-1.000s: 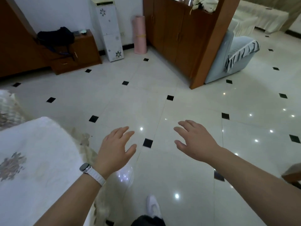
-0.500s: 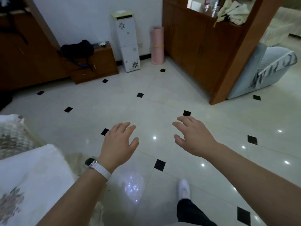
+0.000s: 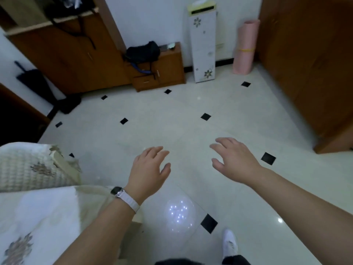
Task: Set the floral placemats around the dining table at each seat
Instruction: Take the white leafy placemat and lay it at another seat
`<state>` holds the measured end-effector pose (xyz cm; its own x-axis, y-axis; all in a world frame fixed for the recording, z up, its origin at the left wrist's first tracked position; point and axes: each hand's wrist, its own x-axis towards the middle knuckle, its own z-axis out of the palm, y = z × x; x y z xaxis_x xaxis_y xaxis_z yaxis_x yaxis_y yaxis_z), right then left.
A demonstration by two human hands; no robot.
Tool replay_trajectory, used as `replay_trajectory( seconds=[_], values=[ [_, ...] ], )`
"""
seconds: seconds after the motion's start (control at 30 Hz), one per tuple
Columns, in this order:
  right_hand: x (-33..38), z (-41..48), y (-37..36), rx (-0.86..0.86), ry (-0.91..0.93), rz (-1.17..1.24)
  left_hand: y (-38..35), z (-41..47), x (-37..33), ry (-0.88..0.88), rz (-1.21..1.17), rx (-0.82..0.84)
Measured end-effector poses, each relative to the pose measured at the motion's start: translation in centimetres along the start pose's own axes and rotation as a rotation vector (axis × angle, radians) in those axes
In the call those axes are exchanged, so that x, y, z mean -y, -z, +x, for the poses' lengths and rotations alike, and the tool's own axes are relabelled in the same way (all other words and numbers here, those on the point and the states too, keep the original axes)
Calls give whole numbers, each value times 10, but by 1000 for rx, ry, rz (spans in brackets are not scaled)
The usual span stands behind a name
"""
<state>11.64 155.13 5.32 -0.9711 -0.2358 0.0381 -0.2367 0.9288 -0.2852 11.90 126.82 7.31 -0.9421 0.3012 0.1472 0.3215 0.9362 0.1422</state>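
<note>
Placemats: two with floral prints show at the left edge, one quilted placemat (image 3: pixel 21 169) at nine o'clock and one smooth white placemat (image 3: pixel 34 222) at seven o'clock, both lying on the table (image 3: pixel 91 190) (only its draped corner shows). Two hands hang over the tiled floor (image 3: pixel 172 127), apart and holding nothing: the left hand (image 3: pixel 149 173), with one white watch (image 3: pixel 124 197) on its wrist, fingers spread, and the right hand (image 3: pixel 233 159), likewise spread. At twelve o'clock stand one small cabinet (image 3: pixel 162 71) bearing a black bag (image 3: pixel 143 51), one white floral stand (image 3: pixel 203 48) and one pink roll (image 3: pixel 244 47). One white shoe (image 3: pixel 230 243) shows at five o'clock.
</note>
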Motion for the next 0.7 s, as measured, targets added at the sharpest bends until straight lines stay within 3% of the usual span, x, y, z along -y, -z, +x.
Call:
replay_trajectory(
  seconds=[0.23, 0.47, 0.7],
  values=[
    [3, 100, 4, 36, 129, 67, 5, 44, 35, 187, 23, -27],
    [60, 227, -32, 134, 264, 71, -8, 74, 150, 389, 12, -42],
    [129, 370, -63, 214, 426, -121, -25, 134, 298, 524, -37, -47]
  ],
)
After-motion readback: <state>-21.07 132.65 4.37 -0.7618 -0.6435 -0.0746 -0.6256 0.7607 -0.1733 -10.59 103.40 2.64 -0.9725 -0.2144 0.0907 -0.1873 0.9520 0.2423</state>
